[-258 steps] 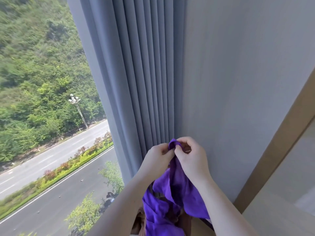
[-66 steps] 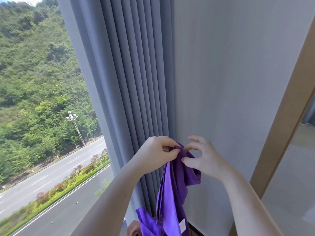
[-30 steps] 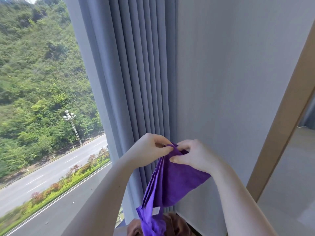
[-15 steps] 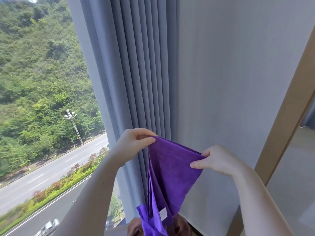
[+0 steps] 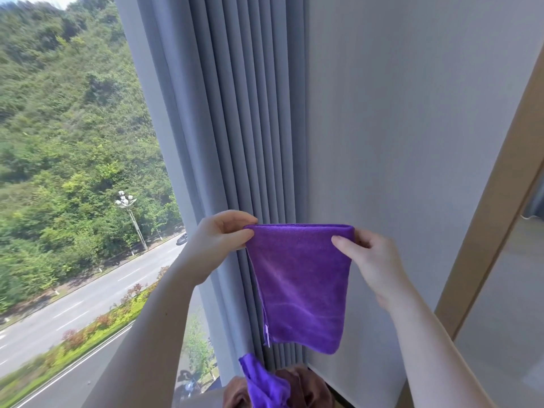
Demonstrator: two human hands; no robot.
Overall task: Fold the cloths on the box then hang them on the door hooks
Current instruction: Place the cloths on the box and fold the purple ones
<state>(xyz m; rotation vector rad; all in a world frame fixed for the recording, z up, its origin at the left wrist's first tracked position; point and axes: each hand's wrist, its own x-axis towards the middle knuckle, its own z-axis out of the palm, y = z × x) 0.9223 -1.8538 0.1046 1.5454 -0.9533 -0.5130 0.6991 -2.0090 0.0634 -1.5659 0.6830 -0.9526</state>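
Observation:
A purple cloth (image 5: 300, 287) hangs folded double in the air in front of the curtain. My left hand (image 5: 217, 235) pinches its upper left corner and my right hand (image 5: 369, 257) pinches its upper right corner, so the top edge is stretched flat. Below, at the bottom edge of the view, lie a second crumpled purple cloth (image 5: 265, 384) and a brown cloth (image 5: 306, 387). The box under them and the door hooks are out of view.
A grey pleated curtain (image 5: 244, 128) hangs behind the cloth, with a plain grey wall (image 5: 397, 128) to its right. A wooden door frame (image 5: 494, 201) runs up the right side. At left a window (image 5: 73, 172) looks out on trees and a road.
My hands have moved apart from a bunched grip at the cloth's top, spreading the purple cloth into a flat hanging rectangle. The lower part of it has lifted clear of the pile.

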